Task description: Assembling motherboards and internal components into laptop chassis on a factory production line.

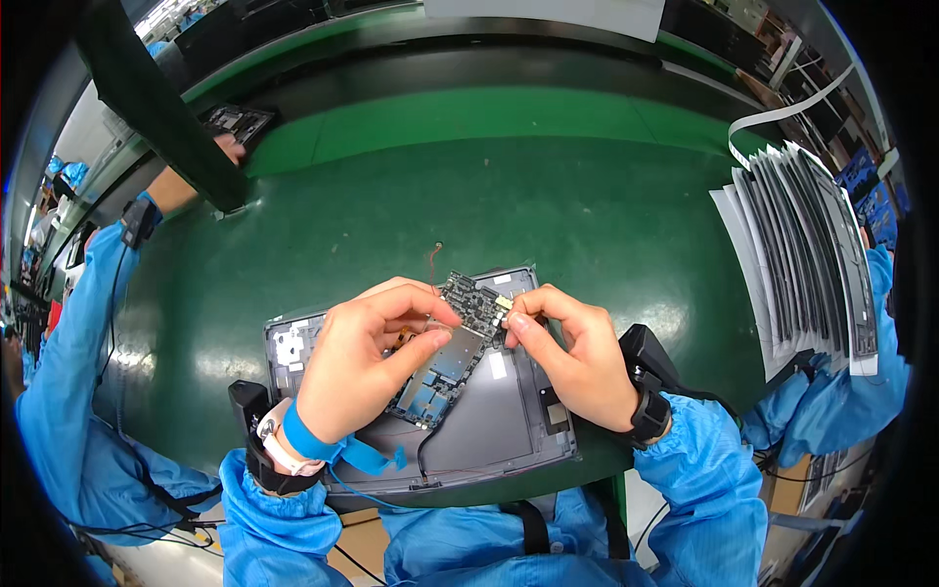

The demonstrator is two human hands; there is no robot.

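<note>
A circuit board [431, 395] with dark chips and silver shielding is held at a slant above a grey tablet-like panel [511, 417]. My left hand [367, 352] grips the board's left side, with thumb and forefinger curled over its face; the other fingers are partly hidden. My right hand [572, 352] pinches the board's upper right edge beside a small pale connector [503, 303]. A thin red wire [432, 262] sticks up from the board's top end. The panel lies on the green table [411, 205], and a black cable [424, 452] runs along its inside.
At right stands a row of thin dark panels [797, 254] with pale sheets; a white strip [773, 115] arches above them. A dark green post [161, 108] rises at left. Beyond it, a co-worker's hand [231, 149] reaches toward another device [238, 121]. Another blue sleeve [831, 391] shows at right.
</note>
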